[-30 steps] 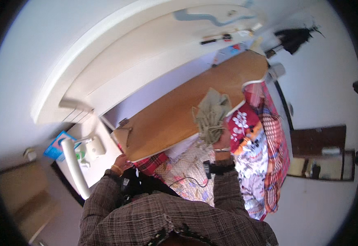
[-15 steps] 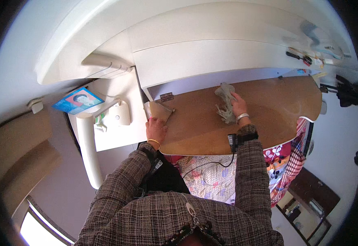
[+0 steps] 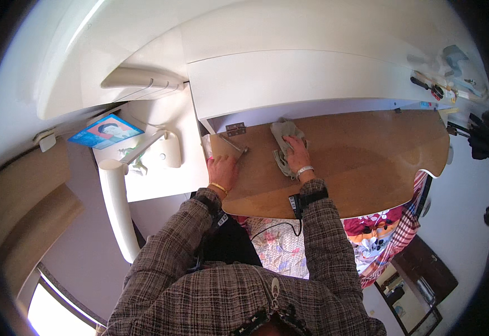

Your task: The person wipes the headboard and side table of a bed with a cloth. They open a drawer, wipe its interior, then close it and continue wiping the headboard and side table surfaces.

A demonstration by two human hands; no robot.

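A brown fold-down board (image 3: 356, 157) with a pale rim lies level in front of me, joined to a white cabinet. My right hand (image 3: 296, 155) presses a crumpled grey-green cloth (image 3: 281, 133) onto it, fingers bent over the cloth, left of the board's middle. At the board's left end my left hand (image 3: 222, 169) has its fingers curled at the edge; their undersides are hidden. Just above that hand are a metal hinge (image 3: 236, 129) and a thin metal stay (image 3: 234, 144).
On the left, a white side surface (image 3: 183, 182) bears a white lamp (image 3: 116, 207) and a blue picture card (image 3: 107, 134). The white cabinet front (image 3: 311, 75) rises behind the board. Patterned bedding (image 3: 281, 246) lies below its near edge. Black-handled tools (image 3: 426, 85) sit at far right.
My right hand has slid left across the board with the cloth, which is more bunched under it. The left hand stays at the board's left end. The whole view has shifted slightly.
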